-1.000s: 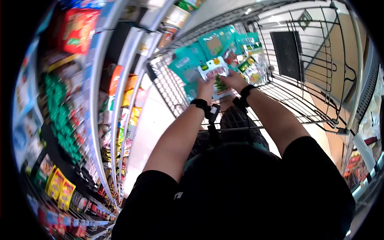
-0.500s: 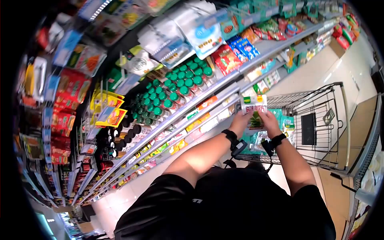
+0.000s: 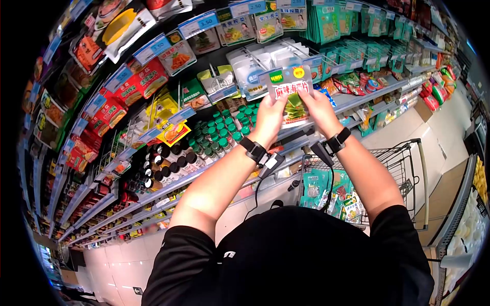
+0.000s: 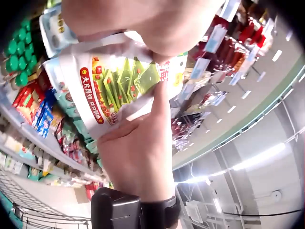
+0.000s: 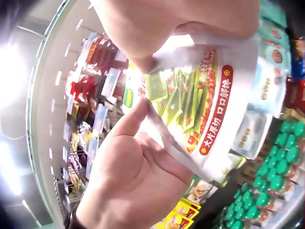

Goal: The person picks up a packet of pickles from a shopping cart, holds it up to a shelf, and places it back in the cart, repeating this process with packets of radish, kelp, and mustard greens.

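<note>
A flat packet of kelp slices (image 3: 295, 111), white with green strips pictured on it, is held up in front of the shelves. My left hand (image 3: 269, 120) grips its left side and my right hand (image 3: 321, 110) its right side, both thumbs lying on the printed front. In the right wrist view, fingers wrap behind the packet (image 5: 183, 95). Black straps with small devices circle both wrists.
Shelves ahead carry green-capped jars (image 3: 223, 133), white packets (image 3: 251, 76), yellow packets (image 3: 173, 133) and hanging teal packets (image 3: 326, 25). A wire shopping cart (image 3: 412, 171) stands at the lower right, with teal packets (image 3: 319, 183) inside.
Both hands have raised the kelp packet from over the cart to in front of the shelves. The head view has swung toward the shelves, and the cart now sits lower right.
</note>
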The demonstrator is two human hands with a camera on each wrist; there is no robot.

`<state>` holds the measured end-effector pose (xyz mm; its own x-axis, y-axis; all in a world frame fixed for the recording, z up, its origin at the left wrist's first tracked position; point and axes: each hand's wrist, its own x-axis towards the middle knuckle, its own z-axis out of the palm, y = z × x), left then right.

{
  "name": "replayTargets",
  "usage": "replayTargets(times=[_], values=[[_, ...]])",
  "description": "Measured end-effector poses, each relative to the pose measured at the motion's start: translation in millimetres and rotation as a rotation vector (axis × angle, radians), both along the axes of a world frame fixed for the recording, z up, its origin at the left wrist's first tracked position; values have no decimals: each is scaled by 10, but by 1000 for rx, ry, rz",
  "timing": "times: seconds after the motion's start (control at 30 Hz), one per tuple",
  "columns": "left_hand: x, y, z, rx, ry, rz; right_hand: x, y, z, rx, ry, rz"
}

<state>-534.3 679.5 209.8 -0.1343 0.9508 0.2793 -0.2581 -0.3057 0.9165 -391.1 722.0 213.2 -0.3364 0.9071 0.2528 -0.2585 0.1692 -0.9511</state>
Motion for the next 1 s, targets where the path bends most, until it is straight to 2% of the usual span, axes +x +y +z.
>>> replayTargets(times=[0.03, 0.07, 0.13, 0.2, 0.23, 0.33, 0.4, 0.43, 0.53, 0.6, 0.73, 0.8, 0.83, 0.93, 1.0], values=[[-97, -11, 124, 21, 11, 32, -69, -17, 198, 43, -61, 6], [-195, -25, 248, 43, 23, 64, -169, -53, 391, 31, 35, 87], [-366, -104, 568, 92, 29, 83, -352, 71, 654, 98, -30, 152], [-632, -91, 730, 55, 130, 168, -492, 159, 956, 250, -123, 123], [-764, -67, 785, 52, 136, 209, -662, 267, 1045, 333, -14, 140], [-1089, -1, 944, 80, 130, 277, -979, 470, 1351, 326, -84, 156], [-1241, 5, 1023, 91, 95, 229, -1229, 602, 1496, 352, -67, 242], [-1331, -21, 1065, 25, 143, 231, -1381, 677, 1528, 400, 26, 254], [-1497, 76, 1068, 68, 181, 246, -1673, 781, 1630, 456, 122, 316], [-1600, 173, 1056, 85, 179, 270, -1791, 837, 1669, 422, 97, 361], [-1734, 279, 1077, 179, 162, 355, -1923, 880, 1722, 517, -83, 287], [-1763, 288, 1104, 226, 315, 457, -1947, 912, 1696, 597, -38, 187], [-1787, 281, 1122, 239, 392, 488, -1983, 950, 1670, 646, 67, 165], [-1786, 284, 1166, 290, 450, 541, -2009, 920, 1650, 636, 203, 160], [-1781, 294, 1196, 285, 475, 563, -2015, 871, 1666, 616, 181, 135]])
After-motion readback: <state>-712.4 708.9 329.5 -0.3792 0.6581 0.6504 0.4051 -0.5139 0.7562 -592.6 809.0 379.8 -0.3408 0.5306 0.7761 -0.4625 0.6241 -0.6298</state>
